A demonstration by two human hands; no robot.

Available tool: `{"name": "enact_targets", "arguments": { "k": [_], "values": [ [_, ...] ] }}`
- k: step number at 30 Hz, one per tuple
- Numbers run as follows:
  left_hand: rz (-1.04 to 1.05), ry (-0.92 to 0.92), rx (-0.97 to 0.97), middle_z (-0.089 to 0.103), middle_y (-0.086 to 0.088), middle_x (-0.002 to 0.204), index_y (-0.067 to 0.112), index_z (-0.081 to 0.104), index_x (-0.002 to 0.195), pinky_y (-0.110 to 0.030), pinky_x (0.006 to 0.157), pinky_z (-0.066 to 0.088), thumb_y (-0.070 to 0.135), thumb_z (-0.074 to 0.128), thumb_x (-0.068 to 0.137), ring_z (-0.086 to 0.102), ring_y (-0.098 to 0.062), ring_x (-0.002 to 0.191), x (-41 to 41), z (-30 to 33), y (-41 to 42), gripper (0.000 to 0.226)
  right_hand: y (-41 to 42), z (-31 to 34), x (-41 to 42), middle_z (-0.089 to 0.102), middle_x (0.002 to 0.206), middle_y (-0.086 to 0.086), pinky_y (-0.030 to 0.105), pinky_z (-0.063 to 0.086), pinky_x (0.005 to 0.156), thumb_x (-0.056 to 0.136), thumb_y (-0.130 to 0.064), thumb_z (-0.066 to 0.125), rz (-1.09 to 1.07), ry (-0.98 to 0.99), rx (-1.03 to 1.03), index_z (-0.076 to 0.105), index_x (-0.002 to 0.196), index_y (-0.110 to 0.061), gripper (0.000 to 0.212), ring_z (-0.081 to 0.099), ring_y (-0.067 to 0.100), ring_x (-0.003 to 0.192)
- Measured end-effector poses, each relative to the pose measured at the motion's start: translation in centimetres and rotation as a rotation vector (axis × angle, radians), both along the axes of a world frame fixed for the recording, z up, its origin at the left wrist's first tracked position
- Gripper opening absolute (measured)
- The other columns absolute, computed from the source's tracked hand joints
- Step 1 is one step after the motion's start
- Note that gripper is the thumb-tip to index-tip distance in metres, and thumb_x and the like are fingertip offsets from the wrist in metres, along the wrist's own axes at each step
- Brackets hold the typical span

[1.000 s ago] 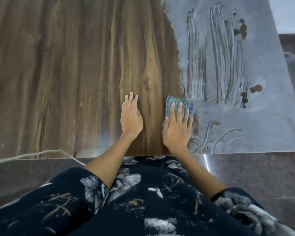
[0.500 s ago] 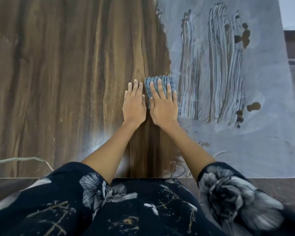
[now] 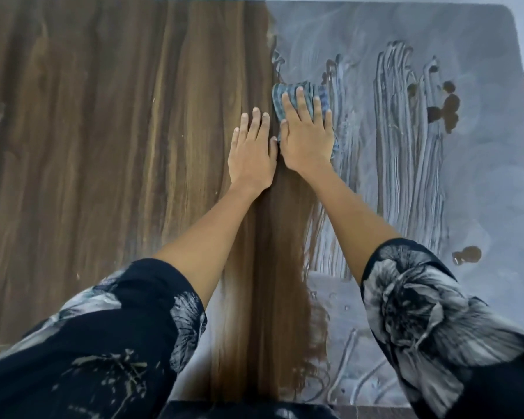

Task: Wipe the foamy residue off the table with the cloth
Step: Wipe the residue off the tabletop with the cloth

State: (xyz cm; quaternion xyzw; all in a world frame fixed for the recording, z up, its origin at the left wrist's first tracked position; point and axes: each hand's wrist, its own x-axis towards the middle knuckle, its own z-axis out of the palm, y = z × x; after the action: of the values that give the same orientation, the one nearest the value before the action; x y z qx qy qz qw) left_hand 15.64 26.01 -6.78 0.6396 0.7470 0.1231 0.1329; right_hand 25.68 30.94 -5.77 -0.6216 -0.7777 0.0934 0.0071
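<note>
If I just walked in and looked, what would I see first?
First, the grey foamy residue covering the right side of the table, streaked with lines, while the left side shows bare brown wood. Then the two hands at the border between them: the right hand presses flat on a blue striped cloth, and the left hand lies flat on the wood beside it.

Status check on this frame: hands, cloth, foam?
Right hand flat, pressing cloth at foam edge. Left hand flat on bare wood. Foam covers right side. Nothing in the way.

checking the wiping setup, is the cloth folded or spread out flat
Folded. The cloth is a compact pad hardly wider than the right hand pressing it flat.
</note>
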Motion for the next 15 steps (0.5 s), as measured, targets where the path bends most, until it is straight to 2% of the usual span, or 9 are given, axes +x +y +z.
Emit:
{"name": "enact_targets", "arguments": {
  "k": [10,15],
  "values": [
    [-0.049,0.006,0.040,0.014,-0.007,0.156,0.012,0.019,0.147,-0.035,0.116,0.009,0.025,0.024,0.100,0.007,-0.022,0.144,-1.4,-0.4,11.1,0.048,10.8,-0.5,-2.2,0.005,0.158,-0.002,0.044,0.002,0.118,0.100,-0.034,0.020,-0.055,0.028,0.045,0.011,0.149,-0.028,0.050,0.003,0.025,0.145],
    [-0.018,-0.015,0.168,0.024,-0.005,0.153,0.012,0.028,0.144,-0.032,0.116,0.012,0.022,0.027,0.098,0.016,-0.020,0.142,-1.5,-1.0,12.3,0.048,15.6,-0.6,-3.4,0.003,0.158,-0.002,0.044,0.001,0.117,0.100,-0.033,0.019,-0.076,0.028,0.043,0.009,0.150,-0.028,0.050,0.001,0.026,0.145]
  ]
}}
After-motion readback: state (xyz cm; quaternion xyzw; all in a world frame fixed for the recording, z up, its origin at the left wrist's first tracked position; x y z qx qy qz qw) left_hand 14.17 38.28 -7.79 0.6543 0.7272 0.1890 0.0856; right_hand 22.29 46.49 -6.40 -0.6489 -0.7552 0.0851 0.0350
